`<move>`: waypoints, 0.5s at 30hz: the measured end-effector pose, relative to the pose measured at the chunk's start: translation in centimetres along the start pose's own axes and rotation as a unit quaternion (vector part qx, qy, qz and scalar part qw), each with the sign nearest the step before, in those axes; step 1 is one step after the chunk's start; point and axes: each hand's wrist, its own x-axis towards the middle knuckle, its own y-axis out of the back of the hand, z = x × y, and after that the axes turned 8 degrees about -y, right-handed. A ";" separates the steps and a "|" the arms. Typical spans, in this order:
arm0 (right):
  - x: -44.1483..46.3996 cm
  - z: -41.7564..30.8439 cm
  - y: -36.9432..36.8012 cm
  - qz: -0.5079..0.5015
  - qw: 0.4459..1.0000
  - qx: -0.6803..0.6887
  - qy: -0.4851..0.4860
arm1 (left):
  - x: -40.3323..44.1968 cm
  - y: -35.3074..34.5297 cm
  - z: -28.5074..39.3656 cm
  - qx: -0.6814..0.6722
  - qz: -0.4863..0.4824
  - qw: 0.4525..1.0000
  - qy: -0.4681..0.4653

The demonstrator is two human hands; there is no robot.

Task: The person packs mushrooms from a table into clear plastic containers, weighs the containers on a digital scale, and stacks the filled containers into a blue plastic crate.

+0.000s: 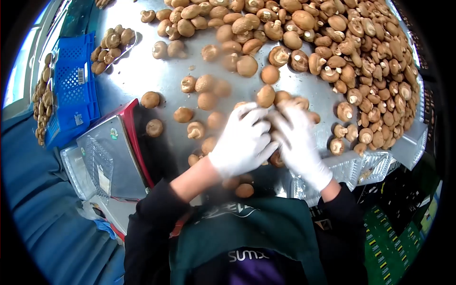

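Note:
My left hand (244, 140), in a white glove, is curled, with its thumb bent toward the other hand. What its fingers close on, if anything, is hidden. My right hand (300, 142), also white-gloved, is close beside it, fingers smeared by motion. Between and under the fingers lie brown shiitake mushrooms, partly covered and blurred. One round mushroom cap (265, 96) sits just beyond the fingertips. More loose mushrooms (195, 129) are scattered on the metal table (130, 78) left of my left hand.
A large mushroom heap (361, 61) covers the back and right. At left are a blue crate (73, 85) holding packed mushrooms, a filled clear tray (111, 47) and a grey, red-edged device (114, 156) with a clear tray on it. Clear plastic trays (344, 171) line the near right edge.

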 end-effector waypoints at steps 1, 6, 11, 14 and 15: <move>-0.5 -1.4 -0.1 -0.047 0.996 0.060 0.036 | -0.8 0.9 0.4 0.012 0.039 0.999 0.013; 3.4 -1.7 1.2 0.093 0.983 0.155 -0.015 | 2.5 1.6 -4.6 0.081 0.125 0.985 0.086; 10.0 4.6 0.3 0.155 0.966 -0.194 -0.067 | 5.6 -1.6 -8.3 0.198 0.022 0.968 0.150; 7.0 1.8 0.9 0.082 0.986 -0.147 -0.014 | 1.7 -0.9 -4.9 0.141 -0.061 0.978 0.144; 5.6 1.5 0.6 0.023 0.991 -0.130 0.015 | 0.5 0.1 -3.5 0.116 -0.066 0.979 0.154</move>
